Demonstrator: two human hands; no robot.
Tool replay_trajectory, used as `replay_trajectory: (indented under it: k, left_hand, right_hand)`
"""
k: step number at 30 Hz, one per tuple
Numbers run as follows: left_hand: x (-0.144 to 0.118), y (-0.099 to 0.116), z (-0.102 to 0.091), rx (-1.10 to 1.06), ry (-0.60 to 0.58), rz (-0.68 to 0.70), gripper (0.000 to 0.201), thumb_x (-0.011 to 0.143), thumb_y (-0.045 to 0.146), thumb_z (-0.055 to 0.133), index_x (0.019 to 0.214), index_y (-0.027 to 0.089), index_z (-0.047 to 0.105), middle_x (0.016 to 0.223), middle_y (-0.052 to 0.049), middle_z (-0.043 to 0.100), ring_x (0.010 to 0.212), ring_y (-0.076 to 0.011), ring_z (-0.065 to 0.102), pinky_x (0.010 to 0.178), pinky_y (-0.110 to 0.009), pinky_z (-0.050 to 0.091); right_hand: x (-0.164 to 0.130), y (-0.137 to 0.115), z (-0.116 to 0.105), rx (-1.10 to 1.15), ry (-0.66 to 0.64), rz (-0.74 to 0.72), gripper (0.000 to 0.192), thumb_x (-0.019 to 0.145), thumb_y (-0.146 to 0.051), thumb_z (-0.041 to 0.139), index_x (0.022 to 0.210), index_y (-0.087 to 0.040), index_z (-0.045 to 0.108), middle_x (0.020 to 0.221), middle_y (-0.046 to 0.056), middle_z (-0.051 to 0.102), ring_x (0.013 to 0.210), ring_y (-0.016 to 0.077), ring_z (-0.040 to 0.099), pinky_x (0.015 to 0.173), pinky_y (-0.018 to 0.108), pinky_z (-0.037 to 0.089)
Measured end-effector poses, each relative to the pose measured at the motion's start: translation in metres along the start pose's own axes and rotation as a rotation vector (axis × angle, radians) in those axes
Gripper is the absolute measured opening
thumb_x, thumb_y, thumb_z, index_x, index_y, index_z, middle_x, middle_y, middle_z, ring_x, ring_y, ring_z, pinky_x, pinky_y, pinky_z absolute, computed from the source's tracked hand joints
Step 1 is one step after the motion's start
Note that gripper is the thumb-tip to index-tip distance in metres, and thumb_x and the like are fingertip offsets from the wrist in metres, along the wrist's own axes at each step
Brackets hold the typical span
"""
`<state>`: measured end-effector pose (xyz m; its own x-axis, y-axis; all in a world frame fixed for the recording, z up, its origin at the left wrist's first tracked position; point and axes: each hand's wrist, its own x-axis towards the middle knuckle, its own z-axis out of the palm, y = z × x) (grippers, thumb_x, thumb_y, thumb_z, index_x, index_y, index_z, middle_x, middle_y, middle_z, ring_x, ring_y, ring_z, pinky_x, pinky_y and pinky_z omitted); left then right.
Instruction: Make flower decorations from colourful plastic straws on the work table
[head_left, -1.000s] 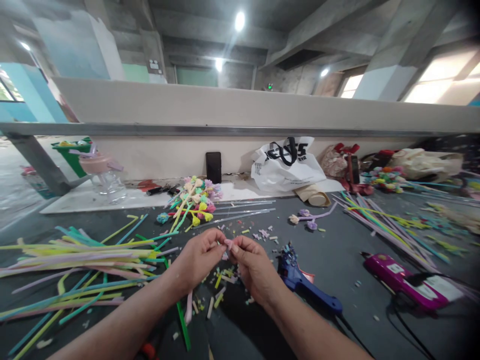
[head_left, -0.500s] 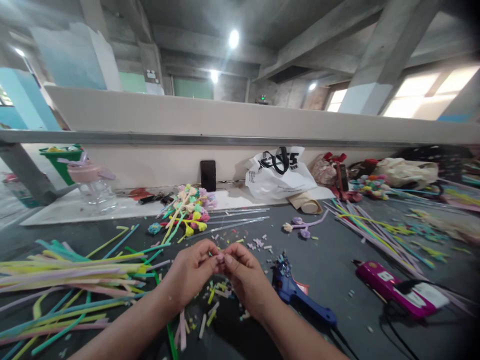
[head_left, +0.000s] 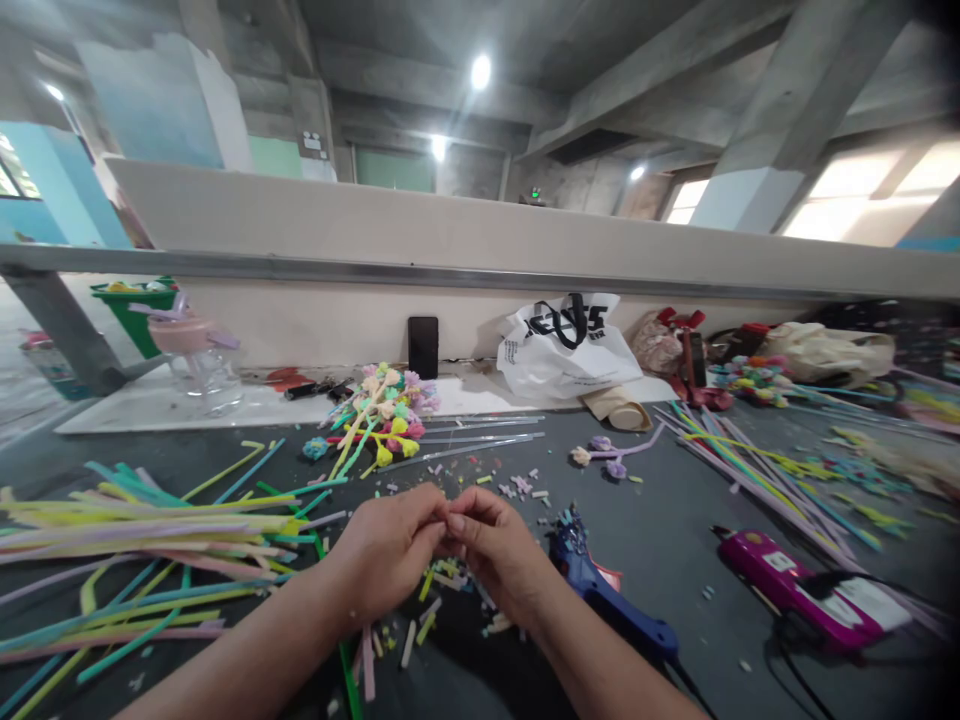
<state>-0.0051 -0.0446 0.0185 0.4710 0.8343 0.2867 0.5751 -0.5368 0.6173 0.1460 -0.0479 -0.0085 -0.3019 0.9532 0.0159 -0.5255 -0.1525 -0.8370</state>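
- The left hand (head_left: 390,550) and the right hand (head_left: 495,550) meet fingertip to fingertip just above the dark grey counter (head_left: 675,520), both grips pinched on a tiny pale piece that the fingers almost wholly hide; its colour and shape cannot be told.
- Under the hands lies a litter of short cut bits of coloured straw (head_left: 431,600); a sheaf of long pastel plastic straws (head_left: 135,530) lies to the left.
- A blue glue gun (head_left: 600,590) lies just beside the right wrist, a magenta glue gun (head_left: 795,590) further right.
- A bunch of finished little straw flowers on stems (head_left: 382,415) rests further back.
- By the look of it, the step in hand is shaping or rolling one small piece between the fingertips.
- The next move calls for a firm, even pinch, since the piece is easily dropped among the scraps.
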Motion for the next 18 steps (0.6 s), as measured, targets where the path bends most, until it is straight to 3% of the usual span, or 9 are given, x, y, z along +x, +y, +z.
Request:
replay_trajectory:
  k: [10,18]
  left_hand:
    - [0.005,-0.005,-0.018,0.138,-0.057,0.059,0.011,0.078,0.024,0.044,0.070,0.021,0.051,0.061,0.003,0.052,0.056,-0.0118,0.046,0.052,-0.022,0.027]
    - [0.006,-0.009,-0.007,-0.009,-0.010,-0.018,0.011,0.078,0.025,0.044,0.068,0.021,0.048,0.058,0.004,0.048,0.055,-0.0112,0.043,0.052,-0.022,0.029]
  right_hand:
    - [0.001,-0.007,-0.003,-0.124,-0.040,0.052,0.019,0.062,-0.026,0.073,0.062,-0.016,0.057,0.058,-0.004,0.056,0.049,0.0070,0.047,0.061,0.027,0.047]
    - [0.001,-0.002,-0.004,-0.050,-0.081,0.069,0.026,0.063,-0.028,0.073,0.077,-0.019,0.053,0.070,-0.003,0.058,0.059,0.0104,0.056,0.061,0.026,0.045]
